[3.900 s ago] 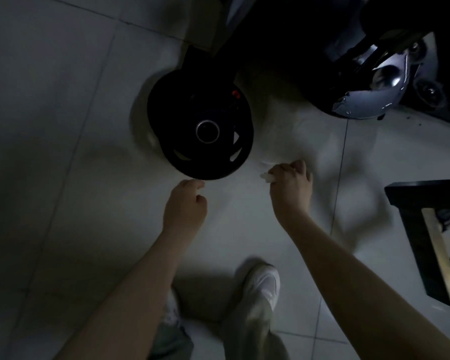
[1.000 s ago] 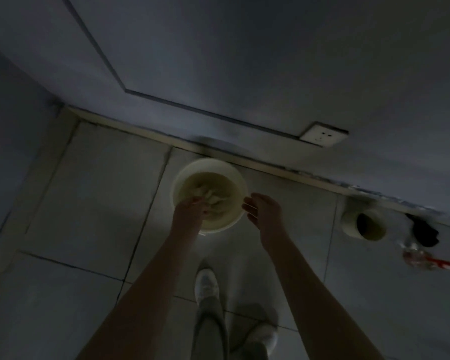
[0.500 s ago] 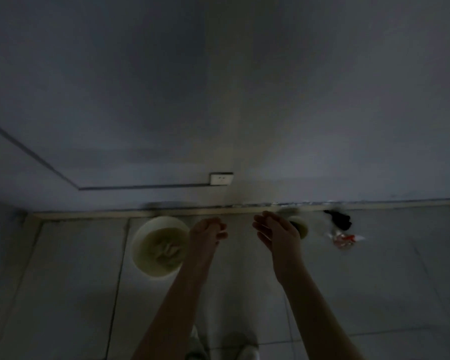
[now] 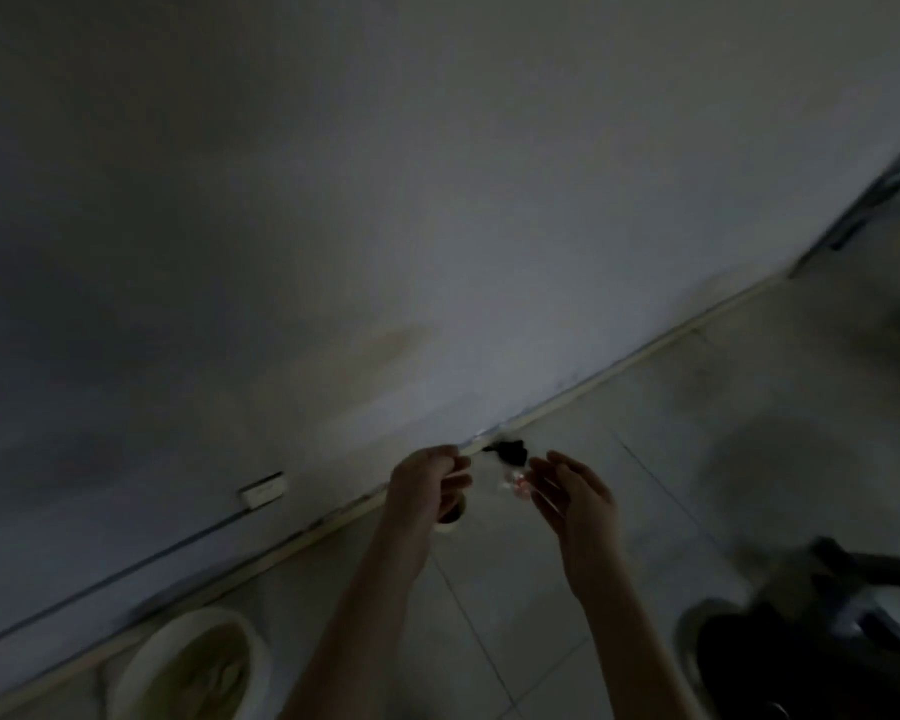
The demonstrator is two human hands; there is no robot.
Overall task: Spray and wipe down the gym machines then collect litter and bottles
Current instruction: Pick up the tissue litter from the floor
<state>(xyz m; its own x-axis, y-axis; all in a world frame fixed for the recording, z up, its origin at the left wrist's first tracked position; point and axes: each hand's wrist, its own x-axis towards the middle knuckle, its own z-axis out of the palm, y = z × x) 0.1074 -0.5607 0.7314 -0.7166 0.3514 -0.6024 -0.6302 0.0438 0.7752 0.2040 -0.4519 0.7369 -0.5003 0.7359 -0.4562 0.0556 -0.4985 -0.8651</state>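
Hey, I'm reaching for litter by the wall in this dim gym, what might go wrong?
In this dim light the open right hand may fumble the small clear wrapper with red print or miss the black crumpled scrap by the skirting. The round white bucket on the left and the dark machine frame low on the right could be kicked when stepping.

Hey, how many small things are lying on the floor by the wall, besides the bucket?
3: a black clump against the skirting, a clear wrapper with red beside it, a pale roll partly behind the left hand. Dim picture; more may be hidden.
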